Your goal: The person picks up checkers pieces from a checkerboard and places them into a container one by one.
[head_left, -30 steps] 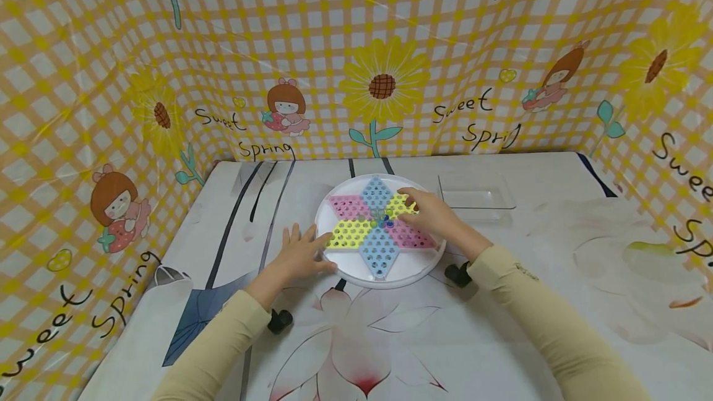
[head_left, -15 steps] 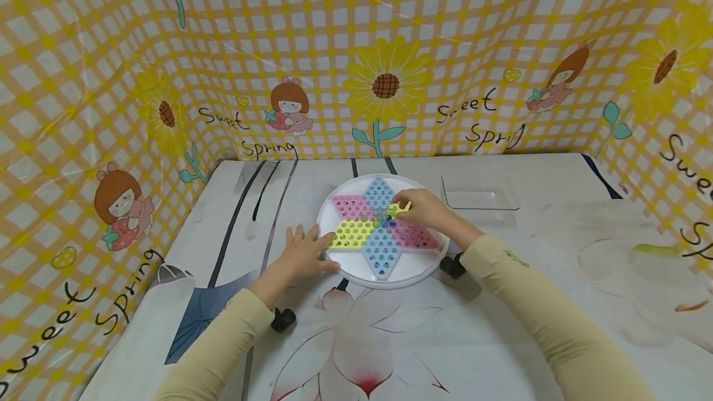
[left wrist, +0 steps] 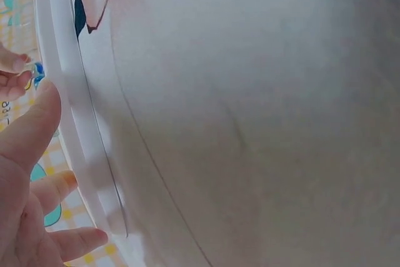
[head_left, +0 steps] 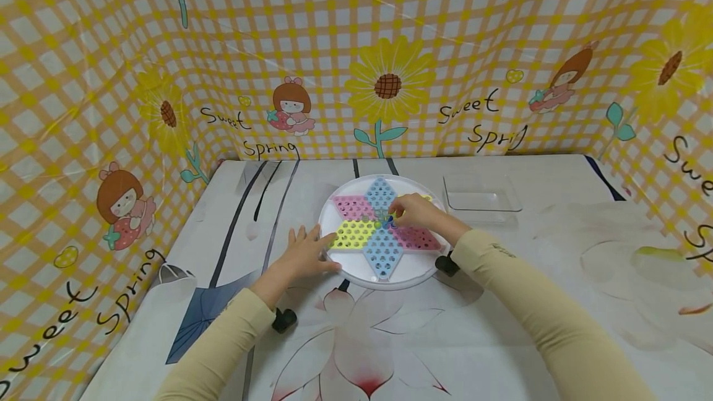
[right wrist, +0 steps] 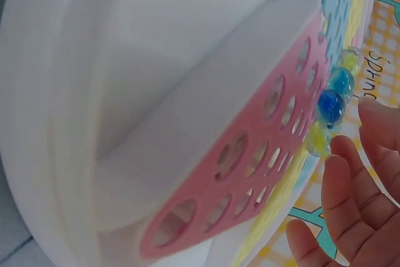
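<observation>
A round white Chinese checkers board (head_left: 345, 267) bears a star of blue, pink and yellow perforated sections. Glass marbles cluster at its centre: a dark blue marble (right wrist: 331, 107), a teal marble (right wrist: 340, 82) and yellow-green marbles (right wrist: 319, 141) show in the right wrist view. My right hand (head_left: 414, 210) is over the centre, covering part of the yellow section. Its curved fingers (right wrist: 340, 173) are beside the marbles, thumb and index apart, with no marble visible between them. With fingers spread, my left hand (head_left: 303, 254) rests at the board's left rim (left wrist: 69, 79).
A clear plastic tray (head_left: 481, 202) lies on the table behind the board to the right. Around the table's back and sides hangs a yellow checked cloth (head_left: 334, 30). A whitish object (head_left: 172, 277) lies at the left table edge.
My right hand has moved left and slightly down, from the right yellow section to the marbles at the centre, and its fingers have drawn closer together. The left hand stays at the rim.
</observation>
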`<state>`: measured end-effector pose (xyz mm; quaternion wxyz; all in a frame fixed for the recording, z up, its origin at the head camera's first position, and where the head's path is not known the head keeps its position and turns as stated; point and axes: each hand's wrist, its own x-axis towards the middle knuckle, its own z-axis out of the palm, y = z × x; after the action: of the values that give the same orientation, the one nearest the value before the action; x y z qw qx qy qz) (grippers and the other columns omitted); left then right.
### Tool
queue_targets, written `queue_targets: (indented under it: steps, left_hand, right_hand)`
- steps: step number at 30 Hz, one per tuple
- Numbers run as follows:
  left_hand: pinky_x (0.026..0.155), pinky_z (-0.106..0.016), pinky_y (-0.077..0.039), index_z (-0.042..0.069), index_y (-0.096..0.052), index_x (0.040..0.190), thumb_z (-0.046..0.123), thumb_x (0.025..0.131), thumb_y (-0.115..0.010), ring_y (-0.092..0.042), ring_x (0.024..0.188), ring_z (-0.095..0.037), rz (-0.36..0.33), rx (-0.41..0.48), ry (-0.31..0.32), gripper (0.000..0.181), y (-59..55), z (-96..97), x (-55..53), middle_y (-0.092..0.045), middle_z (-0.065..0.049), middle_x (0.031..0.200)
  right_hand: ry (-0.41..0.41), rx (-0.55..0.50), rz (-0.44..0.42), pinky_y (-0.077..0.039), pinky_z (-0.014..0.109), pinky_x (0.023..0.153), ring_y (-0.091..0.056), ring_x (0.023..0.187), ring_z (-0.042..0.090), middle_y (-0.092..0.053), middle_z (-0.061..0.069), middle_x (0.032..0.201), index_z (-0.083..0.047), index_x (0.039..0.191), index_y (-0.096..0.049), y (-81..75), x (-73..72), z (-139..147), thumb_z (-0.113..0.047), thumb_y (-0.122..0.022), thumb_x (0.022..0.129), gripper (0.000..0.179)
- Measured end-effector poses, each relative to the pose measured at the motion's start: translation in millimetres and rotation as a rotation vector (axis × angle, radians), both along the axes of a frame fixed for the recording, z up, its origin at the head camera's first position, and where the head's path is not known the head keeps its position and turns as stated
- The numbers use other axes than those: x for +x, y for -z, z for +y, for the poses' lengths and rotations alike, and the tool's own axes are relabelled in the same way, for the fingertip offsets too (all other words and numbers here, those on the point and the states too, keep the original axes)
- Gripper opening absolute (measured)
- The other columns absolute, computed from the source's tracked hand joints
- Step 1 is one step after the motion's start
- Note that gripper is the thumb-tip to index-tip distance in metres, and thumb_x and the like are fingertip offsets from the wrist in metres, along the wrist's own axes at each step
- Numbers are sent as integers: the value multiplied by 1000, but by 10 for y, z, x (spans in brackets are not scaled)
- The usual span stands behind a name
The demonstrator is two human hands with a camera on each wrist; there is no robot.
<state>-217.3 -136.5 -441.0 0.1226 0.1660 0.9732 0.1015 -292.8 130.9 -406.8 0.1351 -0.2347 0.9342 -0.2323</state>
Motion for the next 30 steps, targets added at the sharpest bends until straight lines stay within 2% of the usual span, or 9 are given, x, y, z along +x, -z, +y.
queue_targets:
  steps: [8, 21, 30]
  left_hand:
    - [106, -62, -3, 20, -36, 141, 54, 80, -61, -14, 132, -52, -9, 0, -5, 75, -5, 13, 2, -22, -23, 148]
    - [105, -63, -6, 20, -38, 140, 54, 79, -61, -19, 130, -53, 11, -1, 5, 74, 12, 7, -3, -24, -23, 147]
    - [105, -63, -5, 20, -38, 141, 54, 79, -61, -19, 130, -53, 5, 5, 3, 75, 8, 6, -4, -23, -24, 147]
  right_hand:
    - [-20, 43, -24, -42, 27, 66, -50, 75, 18, -59, 7, 82, 0, 102, -66, 34, 8, -40, -4, -61, 78, 24]
    - [-12, 57, -27, -44, 26, 66, -50, 75, 16, -61, 7, 84, -1, 97, -67, 78, 12, -56, -1, -60, 79, 20]
    - [-3, 61, -46, -41, 25, 63, -48, 74, 16, -59, 5, 80, -4, 93, -66, 105, -7, -52, -3, -64, 78, 15]
